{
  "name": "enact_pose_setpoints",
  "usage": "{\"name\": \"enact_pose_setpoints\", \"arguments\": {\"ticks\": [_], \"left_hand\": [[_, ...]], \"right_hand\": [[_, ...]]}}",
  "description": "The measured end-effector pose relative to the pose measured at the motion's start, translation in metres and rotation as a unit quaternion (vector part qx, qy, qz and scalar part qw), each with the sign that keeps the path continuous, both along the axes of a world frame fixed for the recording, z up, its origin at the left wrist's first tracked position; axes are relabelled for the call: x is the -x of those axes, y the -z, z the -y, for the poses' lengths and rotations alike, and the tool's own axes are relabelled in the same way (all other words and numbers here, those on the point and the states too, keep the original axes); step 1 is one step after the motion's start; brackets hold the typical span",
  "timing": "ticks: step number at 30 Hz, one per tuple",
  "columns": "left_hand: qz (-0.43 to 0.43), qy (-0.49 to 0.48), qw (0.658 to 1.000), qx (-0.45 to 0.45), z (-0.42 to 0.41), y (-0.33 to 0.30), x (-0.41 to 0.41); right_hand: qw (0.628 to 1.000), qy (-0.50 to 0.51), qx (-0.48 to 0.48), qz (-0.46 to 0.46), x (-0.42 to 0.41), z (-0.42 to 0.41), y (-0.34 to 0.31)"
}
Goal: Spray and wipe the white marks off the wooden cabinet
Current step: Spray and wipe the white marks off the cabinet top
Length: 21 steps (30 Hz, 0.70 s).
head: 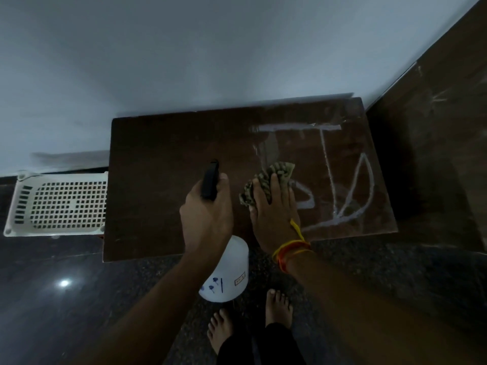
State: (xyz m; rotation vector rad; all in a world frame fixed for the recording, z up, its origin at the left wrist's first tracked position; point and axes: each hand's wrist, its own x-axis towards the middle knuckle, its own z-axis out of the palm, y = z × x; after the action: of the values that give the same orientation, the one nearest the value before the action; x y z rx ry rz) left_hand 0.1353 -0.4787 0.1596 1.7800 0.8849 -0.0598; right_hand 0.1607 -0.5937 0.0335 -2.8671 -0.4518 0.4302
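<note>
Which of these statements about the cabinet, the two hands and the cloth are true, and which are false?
1. The left hand grips the spray bottle. True.
2. The right hand presses a cloth on the cabinet top. True.
3. All white marks are gone. False: lines remain on the right part.
4. The white basket stands on the cabinet. False: it sits beside it, to the left.

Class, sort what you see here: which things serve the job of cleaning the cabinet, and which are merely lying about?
In use:
left hand
spray bottle
right hand
cloth
white marks
wooden cabinet

Lying about:
white plastic basket
floor
</note>
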Motion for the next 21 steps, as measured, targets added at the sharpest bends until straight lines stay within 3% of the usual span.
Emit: {"name": "enact_pose_setpoints", "arguments": {"ticks": [21], "left_hand": [[0.020, 0.008, 1.000, 0.014, -0.005, -0.001, -0.044]], "right_hand": [[0.999, 0.001, -0.019, 0.050, -0.090, -0.025, 0.004]]}}
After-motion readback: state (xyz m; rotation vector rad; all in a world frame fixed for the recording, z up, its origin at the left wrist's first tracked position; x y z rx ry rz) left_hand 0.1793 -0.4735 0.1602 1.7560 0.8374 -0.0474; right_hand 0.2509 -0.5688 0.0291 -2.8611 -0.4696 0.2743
